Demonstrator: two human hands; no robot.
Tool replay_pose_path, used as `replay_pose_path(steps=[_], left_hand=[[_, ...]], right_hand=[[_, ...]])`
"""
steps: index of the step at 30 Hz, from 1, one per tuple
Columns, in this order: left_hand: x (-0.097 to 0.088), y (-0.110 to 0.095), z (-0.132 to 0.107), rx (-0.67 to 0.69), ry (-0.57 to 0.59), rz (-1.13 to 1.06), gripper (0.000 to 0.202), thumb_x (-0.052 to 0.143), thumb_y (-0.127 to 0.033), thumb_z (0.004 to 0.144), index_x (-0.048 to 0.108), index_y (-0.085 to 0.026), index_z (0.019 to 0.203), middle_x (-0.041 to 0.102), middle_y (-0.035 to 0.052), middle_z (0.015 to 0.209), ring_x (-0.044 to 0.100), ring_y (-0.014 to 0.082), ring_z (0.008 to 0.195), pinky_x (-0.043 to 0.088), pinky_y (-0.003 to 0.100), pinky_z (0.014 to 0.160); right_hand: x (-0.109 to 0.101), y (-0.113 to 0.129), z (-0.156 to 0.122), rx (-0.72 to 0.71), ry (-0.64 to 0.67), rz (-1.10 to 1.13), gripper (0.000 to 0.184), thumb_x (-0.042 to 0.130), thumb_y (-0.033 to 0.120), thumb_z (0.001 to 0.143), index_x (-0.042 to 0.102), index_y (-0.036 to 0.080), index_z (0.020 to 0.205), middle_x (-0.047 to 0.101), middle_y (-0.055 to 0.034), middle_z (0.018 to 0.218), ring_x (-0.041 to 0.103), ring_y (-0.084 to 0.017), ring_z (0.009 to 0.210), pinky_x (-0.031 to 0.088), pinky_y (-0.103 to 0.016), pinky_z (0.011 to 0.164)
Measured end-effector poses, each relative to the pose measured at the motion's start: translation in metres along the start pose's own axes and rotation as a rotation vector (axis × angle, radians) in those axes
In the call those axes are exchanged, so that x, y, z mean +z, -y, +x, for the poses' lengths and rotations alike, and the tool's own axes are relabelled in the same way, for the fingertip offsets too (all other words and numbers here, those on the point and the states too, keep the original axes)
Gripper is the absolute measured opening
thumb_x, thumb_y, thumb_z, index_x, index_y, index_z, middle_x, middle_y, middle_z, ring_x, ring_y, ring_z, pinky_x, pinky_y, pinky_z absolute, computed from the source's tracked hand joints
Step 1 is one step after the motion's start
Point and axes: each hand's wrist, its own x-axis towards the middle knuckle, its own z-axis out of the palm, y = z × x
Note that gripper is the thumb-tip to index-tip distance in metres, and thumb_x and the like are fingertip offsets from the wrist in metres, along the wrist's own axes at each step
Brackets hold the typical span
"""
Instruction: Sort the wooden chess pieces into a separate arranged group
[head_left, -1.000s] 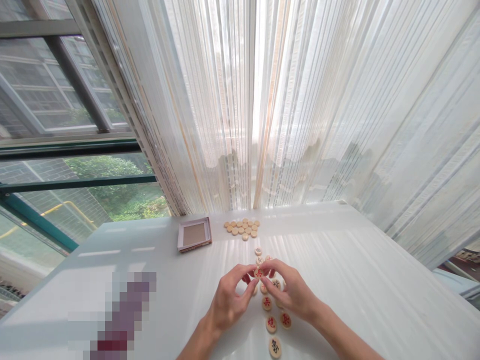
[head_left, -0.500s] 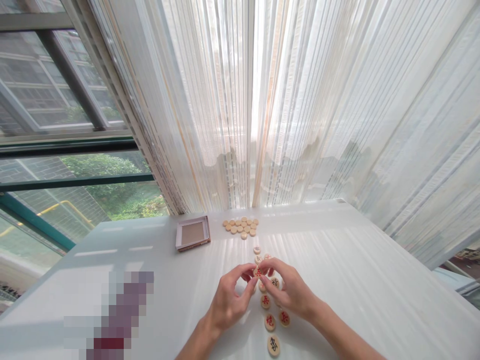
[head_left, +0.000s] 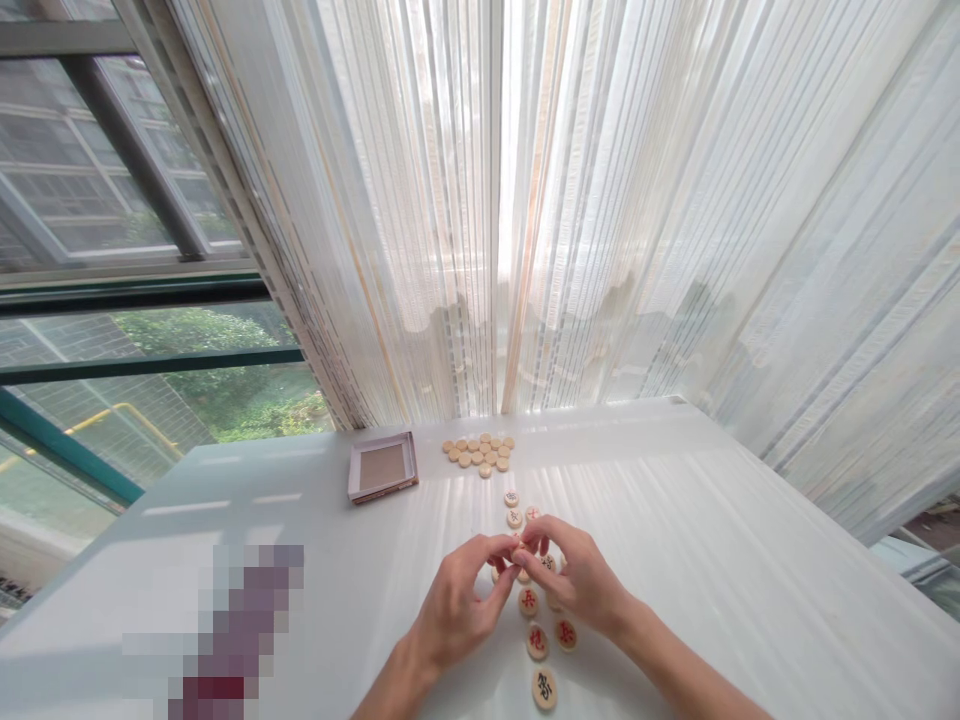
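On my feed, left hand and right hand both pinch one half-hidden piece amid the lettered discs on the table. Farther out I've got plain discs, and left of those an open box, brown bottom showing.

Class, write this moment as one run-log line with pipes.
left hand: fingertips on mostly hidden disc | right hand: fingertips on same disc | nearby: marked discs | beyond: cluster of pale discs, open box
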Motion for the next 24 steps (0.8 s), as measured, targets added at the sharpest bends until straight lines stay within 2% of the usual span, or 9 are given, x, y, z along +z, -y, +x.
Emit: replay_pose_path(steps=[9, 14, 20, 24], left_hand=[[-0.0021, 0.0025, 0.0008, -0.057, -0.036, 0.01, 0.024, 0.06, -0.021, 0.093, 0.062, -0.022, 0.117, 0.073, 0.0041, 0.098, 0.068, 0.0184, 0.083, 0.056, 0.032, 0.081], [-0.0023, 0.0026, 0.0021, -0.114, -0.057, -0.055, 0.023, 0.061, -0.023, 0.093, 0.062, -0.021, 0.116, 0.073, 0.0047, 0.098, 0.068, 0.0187, 0.084, 0.055, 0.031, 0.081], [-0.004, 0.0, 0.004, -0.139, -0.038, -0.111, 0.021, 0.06, -0.025, 0.094, 0.062, -0.021, 0.115, 0.073, 0.0055, 0.101, 0.069, 0.0186, 0.085, 0.055, 0.031, 0.082], [-0.0029, 0.0031, 0.004, -0.187, -0.058, -0.122, 0.015, 0.062, -0.029, 0.093, 0.063, -0.022, 0.106, 0.074, 0.0029, 0.088, 0.07, 0.0182, 0.08, 0.056, 0.03, 0.078]], right_hand=[[-0.001, 0.0029, -0.0009, -0.019, 0.018, 0.008, 0.011, 0.049, 0.021, 0.099, 0.059, 0.024, 0.103, 0.066, -0.0019, 0.088, 0.062, -0.016, 0.077, 0.052, -0.029, 0.075], [-0.0021, 0.0059, 0.0, -0.062, 0.04, 0.0, 0.019, 0.053, 0.017, 0.094, 0.057, 0.024, 0.111, 0.067, -0.0029, 0.095, 0.063, -0.017, 0.082, 0.052, -0.034, 0.084], [0.0, 0.0059, -0.0004, -0.06, 0.032, -0.01, 0.021, 0.057, 0.017, 0.092, 0.057, 0.025, 0.112, 0.067, -0.0022, 0.095, 0.063, -0.017, 0.083, 0.052, -0.034, 0.084], [0.002, 0.007, -0.0017, -0.062, 0.043, -0.02, 0.019, 0.058, 0.018, 0.093, 0.059, 0.026, 0.111, 0.067, -0.002, 0.095, 0.063, -0.017, 0.085, 0.052, -0.032, 0.082]])
